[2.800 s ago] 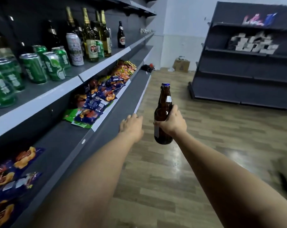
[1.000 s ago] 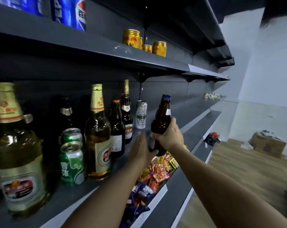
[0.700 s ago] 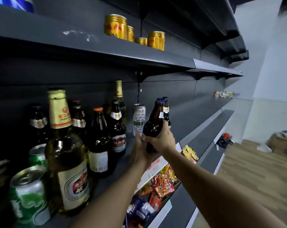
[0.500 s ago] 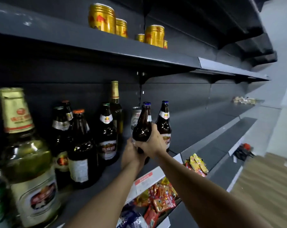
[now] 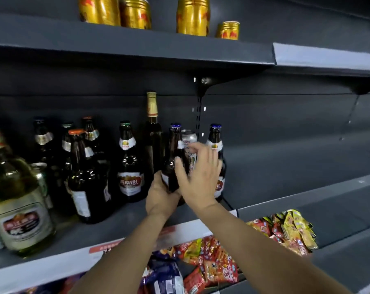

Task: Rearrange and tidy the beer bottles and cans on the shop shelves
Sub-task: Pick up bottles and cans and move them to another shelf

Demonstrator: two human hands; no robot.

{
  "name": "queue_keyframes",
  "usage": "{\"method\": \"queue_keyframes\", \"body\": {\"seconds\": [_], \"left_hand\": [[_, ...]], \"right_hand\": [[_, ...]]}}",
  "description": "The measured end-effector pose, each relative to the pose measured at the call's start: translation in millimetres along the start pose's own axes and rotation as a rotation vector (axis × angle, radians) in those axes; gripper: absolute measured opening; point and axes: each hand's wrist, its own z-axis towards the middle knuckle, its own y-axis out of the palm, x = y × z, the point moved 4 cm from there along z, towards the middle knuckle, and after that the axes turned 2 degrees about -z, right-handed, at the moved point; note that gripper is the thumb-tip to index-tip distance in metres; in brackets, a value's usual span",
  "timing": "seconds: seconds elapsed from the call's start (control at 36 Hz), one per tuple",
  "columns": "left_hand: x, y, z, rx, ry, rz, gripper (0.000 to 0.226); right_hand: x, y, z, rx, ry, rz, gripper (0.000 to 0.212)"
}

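Note:
A brown beer bottle with a blue cap [image 5: 173, 158] stands on the middle shelf [image 5: 124, 217]. My left hand [image 5: 160, 196] grips its lower part from the left. My right hand [image 5: 199, 177] hovers just to its right with fingers spread and relaxed, the thumb near the bottle's shoulder. A matching blue-capped bottle [image 5: 216, 143] stands right behind my right hand, partly hidden by it. A silver can [image 5: 188, 137] sits behind the two bottles.
Left of the held bottle stand a tall gold-foil bottle [image 5: 151, 115], a labelled brown bottle [image 5: 127, 166], several dark bottles [image 5: 82, 172] and a big green bottle [image 5: 16, 198]. Gold cans [image 5: 135, 11] line the upper shelf. Snack packets [image 5: 213, 266] fill the shelf below.
The bottle was carried from the aisle up to the shelf and set beside the other blue-capped bottle. My right hand has let go and opened; my left hand now grips the bottle's base.

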Motion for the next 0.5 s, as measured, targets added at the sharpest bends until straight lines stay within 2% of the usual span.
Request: {"method": "queue_keyframes", "body": {"seconds": [0.06,0.11,0.17,0.25,0.33,0.39,0.5], "left_hand": [[2,1,0,0.025,-0.001,-0.002,0.073],[1,2,1,0.057,0.003,-0.011,0.075],[1,3,1,0.067,0.002,0.001,0.074],[1,4,4,0.073,-0.001,0.019,0.074],[1,6,6,0.072,-0.015,0.035,0.074],[1,6,8,0.07,-0.018,0.032,0.075],[0,8,9,0.091,-0.028,0.024,0.077]], "right_hand": [[11,-14,9,0.121,0.044,0.042,0.036],[34,-21,14,0.149,0.226,0.068,0.051],[57,-17,11,-0.027,0.392,0.072,0.077],[80,-6,-8,-0.375,0.435,-0.014,0.105],[91,-4,-13,-0.51,0.356,-0.132,0.106],[97,-3,-7,-0.557,0.368,-0.187,0.103],[108,0,4,-0.547,0.396,-0.191,0.094]]}}
